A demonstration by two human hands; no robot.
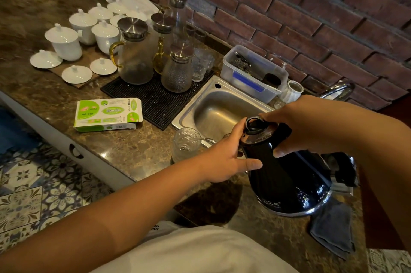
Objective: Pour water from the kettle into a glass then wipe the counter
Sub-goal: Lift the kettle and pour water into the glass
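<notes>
- The grey cloth (333, 228) lies nearest on the counter (124, 150), soft and limp, partly under the kettle (287, 175).
- The kettle looks glossy, likely heavy; its handle would seem the surest hold.
- The left hand (226, 157) cups its side with fingers curved round it; the right hand (302, 126) grips the top.
- The glass (185, 145), fragile, stands just beyond, beside the sink (186, 110).
</notes>
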